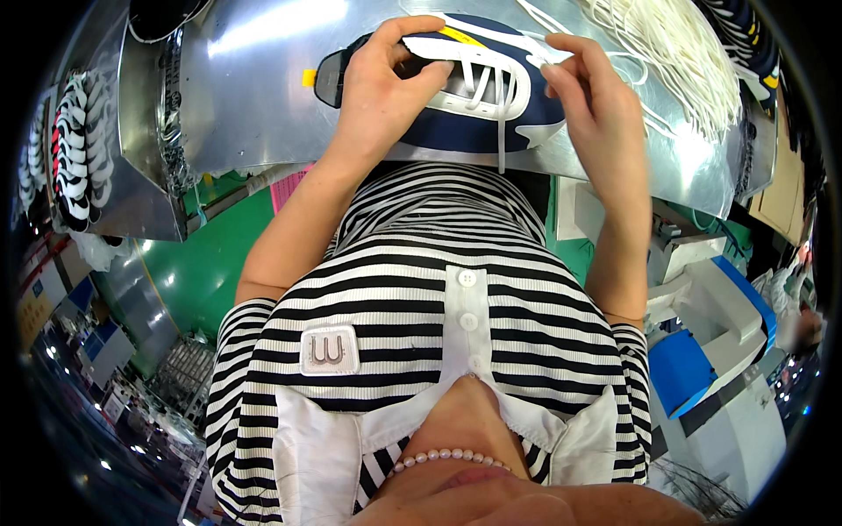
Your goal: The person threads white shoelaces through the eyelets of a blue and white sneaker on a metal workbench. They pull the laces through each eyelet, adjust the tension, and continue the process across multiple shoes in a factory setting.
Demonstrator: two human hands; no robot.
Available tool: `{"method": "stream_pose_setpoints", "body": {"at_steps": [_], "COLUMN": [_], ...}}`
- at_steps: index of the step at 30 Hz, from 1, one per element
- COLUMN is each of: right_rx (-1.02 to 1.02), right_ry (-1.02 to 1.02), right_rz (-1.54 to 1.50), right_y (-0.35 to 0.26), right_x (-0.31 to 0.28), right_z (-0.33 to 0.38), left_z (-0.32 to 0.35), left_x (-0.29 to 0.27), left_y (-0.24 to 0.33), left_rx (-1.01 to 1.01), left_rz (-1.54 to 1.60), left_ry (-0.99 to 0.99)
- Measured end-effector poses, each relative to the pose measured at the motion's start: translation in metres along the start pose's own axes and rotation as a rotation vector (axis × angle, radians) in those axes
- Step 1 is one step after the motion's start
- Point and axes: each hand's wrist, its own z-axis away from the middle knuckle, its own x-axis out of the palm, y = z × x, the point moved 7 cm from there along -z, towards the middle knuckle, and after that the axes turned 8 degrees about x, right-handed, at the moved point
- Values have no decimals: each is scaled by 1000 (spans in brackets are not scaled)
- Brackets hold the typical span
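Note:
A navy and white shoe upper (491, 123) lies on a shiny metal table (263, 96) in front of me. My left hand (386, 79) grips its near-left side, fingers curled over the white eyelet panel. My right hand (589, 83) pinches a white lace (502, 145) at the upper's right side, where the lace threads through the eyelets; one end hangs down over the table's edge. A yellow strip shows on the upper's far edge.
A pile of loose white laces (675, 53) lies at the table's far right. More black and white uppers (74, 149) are stacked at the left. A white and blue machine (715, 333) stands at the lower right; green floor (197, 263) lies at the left.

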Motion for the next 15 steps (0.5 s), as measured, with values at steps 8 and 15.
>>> {"method": "stream_pose_setpoints", "body": {"at_steps": [8,15], "right_rx": [-186,28], "right_ry": [372,155], "right_rz": [20,-254], "right_y": [20,39], "right_x": [33,26], "right_z": [-3,6], "left_z": [-6,21], "left_x": [-9,-9], "left_y": [3,58], "left_rx": [-54,453], "left_rz": [411,-692], "left_ry": [-395,-117]}}
